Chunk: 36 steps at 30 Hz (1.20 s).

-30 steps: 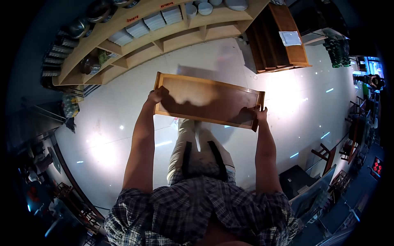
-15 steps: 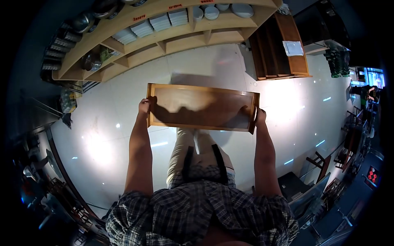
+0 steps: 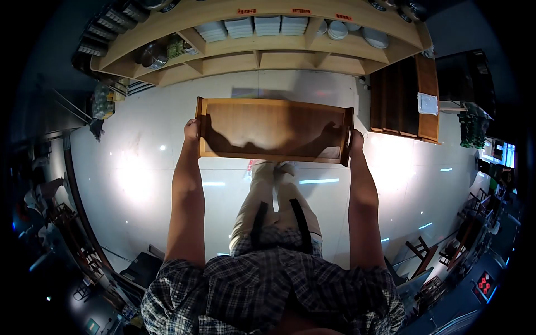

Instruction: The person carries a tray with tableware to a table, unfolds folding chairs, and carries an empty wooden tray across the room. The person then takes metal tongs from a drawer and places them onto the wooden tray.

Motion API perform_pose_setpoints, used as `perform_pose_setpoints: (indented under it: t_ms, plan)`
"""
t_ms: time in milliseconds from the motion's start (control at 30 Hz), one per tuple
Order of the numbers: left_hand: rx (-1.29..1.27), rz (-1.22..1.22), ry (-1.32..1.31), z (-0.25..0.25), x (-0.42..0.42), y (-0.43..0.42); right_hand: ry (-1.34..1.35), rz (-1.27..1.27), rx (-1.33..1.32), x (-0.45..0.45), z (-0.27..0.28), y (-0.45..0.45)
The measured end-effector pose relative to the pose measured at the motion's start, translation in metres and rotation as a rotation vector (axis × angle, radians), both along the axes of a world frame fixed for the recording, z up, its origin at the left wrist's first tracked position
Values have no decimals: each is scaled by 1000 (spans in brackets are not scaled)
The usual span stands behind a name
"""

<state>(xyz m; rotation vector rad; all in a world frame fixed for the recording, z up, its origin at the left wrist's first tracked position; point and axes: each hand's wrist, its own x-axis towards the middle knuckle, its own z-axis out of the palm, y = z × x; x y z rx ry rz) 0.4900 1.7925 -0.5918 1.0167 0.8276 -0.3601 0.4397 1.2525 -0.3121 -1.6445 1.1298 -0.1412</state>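
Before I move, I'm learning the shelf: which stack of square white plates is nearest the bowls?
The rightmost stack: only a divider separates it from the bowls, while the other stacks sit farther left.

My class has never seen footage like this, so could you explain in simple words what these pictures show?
There is no robot here: a camera worn on a person's head looks forward and down, so their own checked shirt and pale trousers show below.

The bare left hand and bare right hand grip opposite ends of a long rectangular brown wooden tray. Only light and shadows show on it.

Beyond the pale shiny floor, a light wooden shelf unit holds stacks of white dishes. A white sheet lies on the brown wooden cabinet at right.
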Motion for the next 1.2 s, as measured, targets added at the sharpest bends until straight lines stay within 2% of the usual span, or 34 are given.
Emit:
perform_pose_setpoints:
  t_ms: [200, 267, 433, 500, 533, 633, 700, 767, 800, 867, 900, 933, 967, 1033, 1067, 1167, 1200]
  plan:
    - [-25, 31, -7, -4, 6, 7, 5, -26, -73, 30, -21, -2]
    - [-42, -26, 10, 14, 7, 5, 26, -29, -94, 30, -24, -16]
    - [33, -117, -13, 18, 15, -4, 53, -20, -190, 30, -21, -21]
    - [40, -136, 36, 19, 11, -4, 167, -46, -153, 35, -18, -21]
    - [21, -150, 19, 17, 14, -1, 88, 30, -184, 40, -18, -15]
    - [64, -267, 46, 14, 24, 4, 75, 83, -211, 54, -5, 9]
    - [74, -302, 33, 12, 25, 5, 93, 126, -252, 56, -4, 12]
    - [83, -336, 21, 7, 26, 5, 244, 327, -473, 54, -20, -6]
    - [58, -369, -26, 0, 27, 5, 244, 326, -474, 54, -16, 3]
    - [32, -402, -73, -30, 19, 1, 420, 625, -887, 52, -5, 29]
    - [228, -420, -174, -58, 8, -4, 411, 682, -1045, 39, -32, 8]
    - [424, -434, -275, -72, 2, -7, 449, 672, -1053, 35, -27, 19]
    - [423, -434, -275, -71, -2, -9, 487, 661, -1060, 29, -23, 29]
    - [438, -502, -125, -72, -17, -15, 507, 619, -1056, 21, -23, 28]
    - [518, -618, -25, -73, -20, -15, 523, 575, -1051, 19, -23, 26]
    - [452, -645, -82, -74, -36, -13, 578, 734, -949, 13, -23, 14]
    - [427, -586, -59, -52, -38, -13, 581, 737, -949, 10, -29, 8]
